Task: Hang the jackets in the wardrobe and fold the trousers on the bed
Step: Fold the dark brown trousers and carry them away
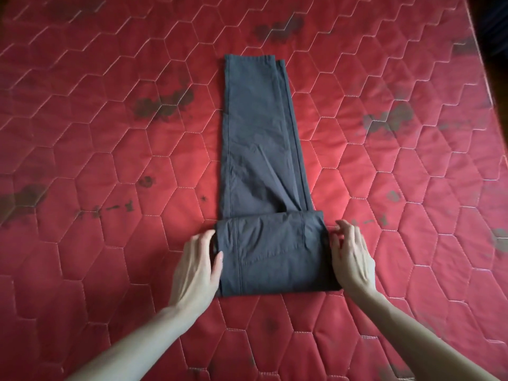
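Note:
Dark grey trousers [261, 149] lie lengthwise on the red quilted mattress [110, 160], legs stacked one on the other and stretching away from me. The near waist end is folded over into a thick band [272, 251]. My left hand [198, 265] grips the left edge of that folded band, thumb on top and fingers curled around the side. At the right edge my right hand [350, 257] rests against the band, its fingertips tucked at the upper right corner. No jackets or wardrobe are in view.
The mattress fills the view, with hexagon stitching and dark floral patches. Its right edge [478, 59] curves along the far right, with dark floor beyond it.

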